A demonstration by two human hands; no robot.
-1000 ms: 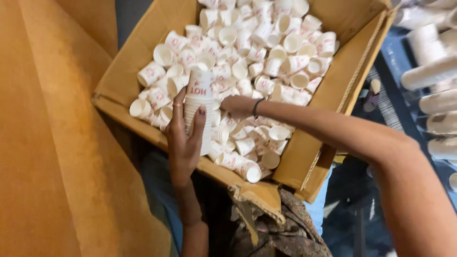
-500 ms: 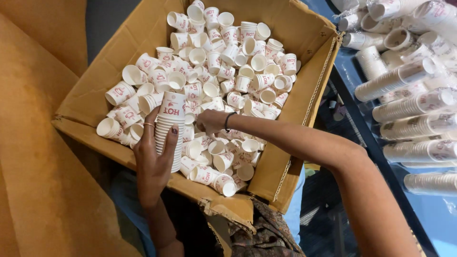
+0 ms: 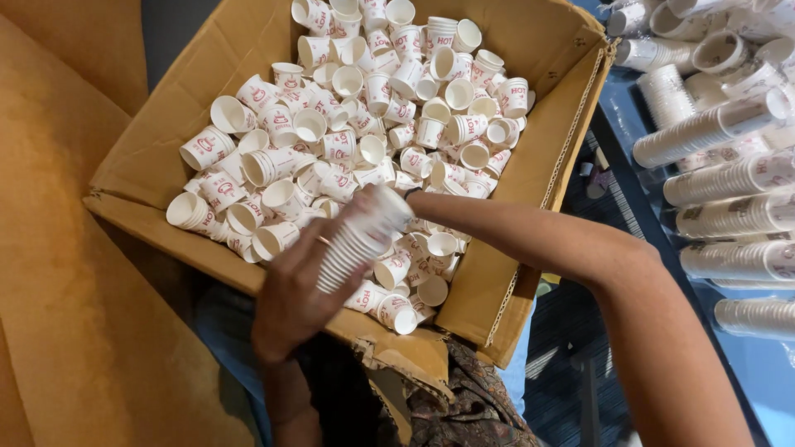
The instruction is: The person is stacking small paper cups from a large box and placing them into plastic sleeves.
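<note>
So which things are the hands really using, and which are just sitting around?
In use:
- nested stack of white paper cups, held in the left hand
- right hand at the top of that stack
- loose cups in the cardboard box

Just sitting around:
- long cup stacks lying to the right
- brown cardboard sheet on the left
</note>
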